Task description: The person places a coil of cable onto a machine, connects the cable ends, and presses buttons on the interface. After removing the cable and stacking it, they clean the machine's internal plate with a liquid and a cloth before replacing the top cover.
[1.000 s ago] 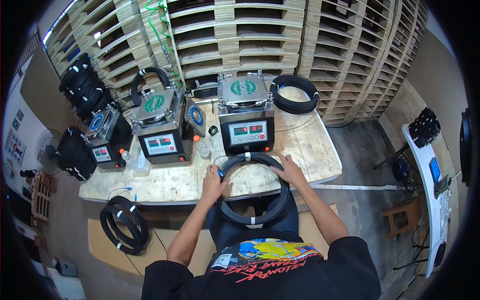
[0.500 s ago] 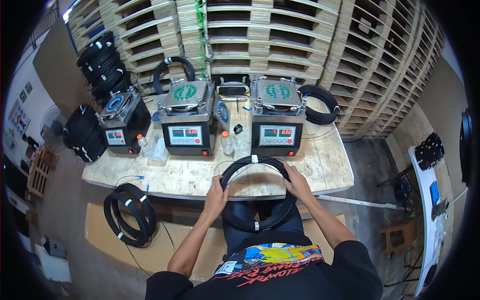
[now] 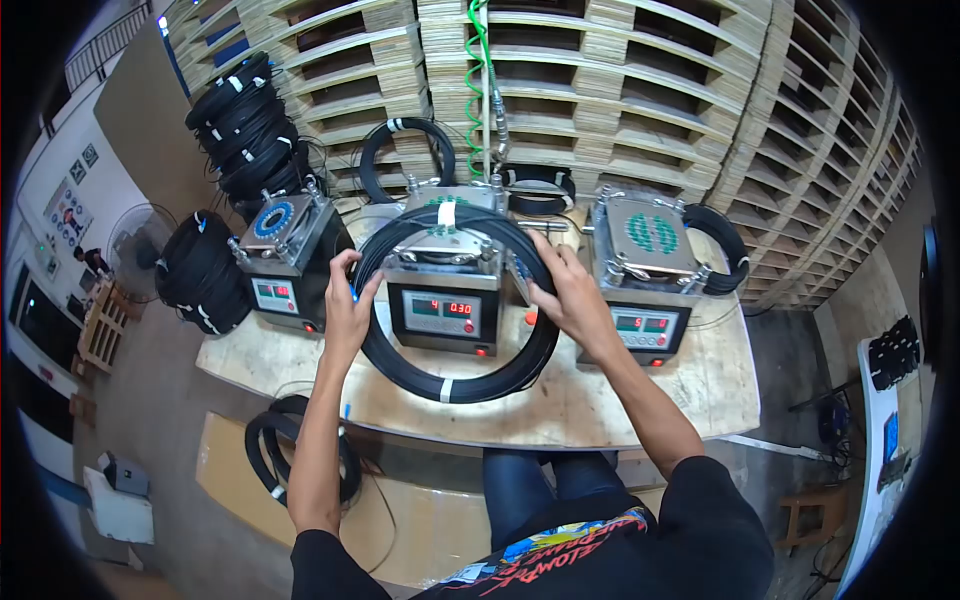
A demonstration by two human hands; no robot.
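Grips a black cable coil [image 3: 420,382] with both hands, holding it in front of the middle machine [image 3: 445,312] so that the ring frames it. Left hand [image 3: 345,305] closed around the coil's left side, right hand [image 3: 568,292] closed around its right side. White ties on the coil's far and near edges. Impossible to tell whether the near edge touches the wooden table [image 3: 600,415]. Left machine [image 3: 285,262] and right machine [image 3: 648,300] just beside the middle one. Second coil [image 3: 272,452] on the floor, near left. Stacked pallets [image 3: 640,90] behind, far.
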